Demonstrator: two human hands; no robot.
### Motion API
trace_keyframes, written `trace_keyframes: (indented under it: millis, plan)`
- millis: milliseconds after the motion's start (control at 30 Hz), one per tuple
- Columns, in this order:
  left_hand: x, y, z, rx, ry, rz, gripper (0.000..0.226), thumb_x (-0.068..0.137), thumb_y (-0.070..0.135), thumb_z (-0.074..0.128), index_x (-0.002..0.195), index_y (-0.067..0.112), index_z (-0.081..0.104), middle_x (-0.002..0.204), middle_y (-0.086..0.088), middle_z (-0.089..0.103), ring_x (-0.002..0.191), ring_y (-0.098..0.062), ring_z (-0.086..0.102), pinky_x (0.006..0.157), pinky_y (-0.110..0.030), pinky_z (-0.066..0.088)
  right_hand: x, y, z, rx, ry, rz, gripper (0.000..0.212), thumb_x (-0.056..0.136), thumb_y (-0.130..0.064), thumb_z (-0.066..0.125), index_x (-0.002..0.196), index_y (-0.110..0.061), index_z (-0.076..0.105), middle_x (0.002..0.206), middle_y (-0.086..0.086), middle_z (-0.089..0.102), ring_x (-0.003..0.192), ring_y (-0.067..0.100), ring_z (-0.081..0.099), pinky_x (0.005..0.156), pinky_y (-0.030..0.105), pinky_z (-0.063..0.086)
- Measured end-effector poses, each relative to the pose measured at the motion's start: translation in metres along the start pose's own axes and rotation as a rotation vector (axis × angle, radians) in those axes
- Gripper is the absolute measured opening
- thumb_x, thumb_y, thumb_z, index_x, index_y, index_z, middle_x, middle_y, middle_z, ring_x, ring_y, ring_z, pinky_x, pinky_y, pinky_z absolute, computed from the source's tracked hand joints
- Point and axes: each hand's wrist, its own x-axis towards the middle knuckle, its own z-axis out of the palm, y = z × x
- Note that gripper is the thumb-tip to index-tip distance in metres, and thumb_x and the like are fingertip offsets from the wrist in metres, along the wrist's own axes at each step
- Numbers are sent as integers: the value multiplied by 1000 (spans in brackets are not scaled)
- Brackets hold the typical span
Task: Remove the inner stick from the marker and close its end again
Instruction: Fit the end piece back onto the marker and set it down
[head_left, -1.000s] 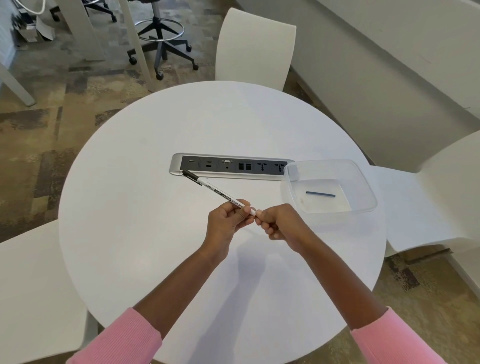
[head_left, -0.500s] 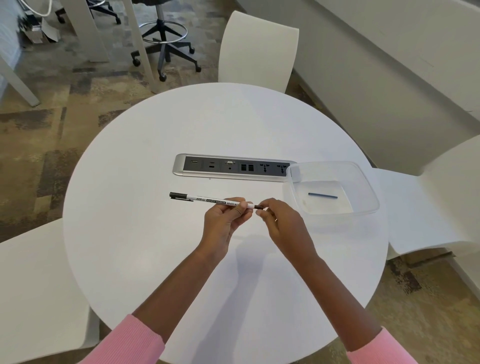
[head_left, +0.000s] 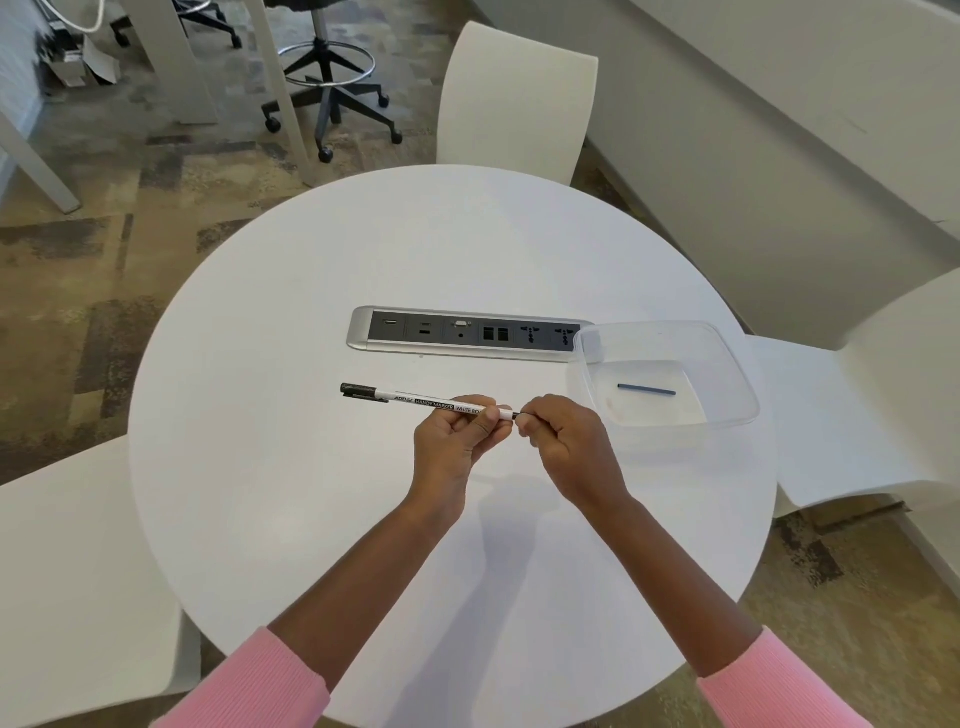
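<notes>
Marker (head_left: 423, 402) gripped by left hand (head_left: 454, 441); right hand (head_left: 563, 444) pinches its hidden end.

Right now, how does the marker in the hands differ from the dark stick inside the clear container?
The marker is white with a black cap and printed text; the stick is plain dark blue. The marker is clearly longer and thicker than the stick. The marker is held above the table by the left hand, with the right hand at its end; the stick lies untouched in the container. Both lie roughly level, left to right.
</notes>
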Motion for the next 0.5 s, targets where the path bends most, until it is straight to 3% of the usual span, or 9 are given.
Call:
trace_keyframes:
  millis: [100, 300, 500]
  plan:
    - [1, 1, 1, 32, -10, 16, 13, 83, -6, 57, 76, 5, 61, 59, 4, 70, 62, -9, 68, 65, -15, 55, 1, -2, 0, 145, -30, 153, 31, 86, -3, 50, 57, -12, 50, 49, -5, 44, 51, 11, 40, 52, 26, 31]
    - [2, 1, 2, 61, -21, 28, 14, 83, -6, 57, 77, 6, 61, 58, 3, 71, 60, -8, 68, 64, -15, 55, 10, -3, -1, 362, -146, 406, 41, 89, -6, 46, 49, -10, 44, 31, -11, 29, 36, 5, 24, 42, 18, 21]
    - [2, -2, -2, 137, -51, 36, 15, 83, -8, 57, 77, 6, 60, 59, 3, 72, 62, -8, 68, 64, -16, 55, 14, -1, -12, 758, -436, 806, 42, 95, -16, 35, 53, -14, 39, 40, -10, 22, 30, 2, 18, 29, 11, 14]
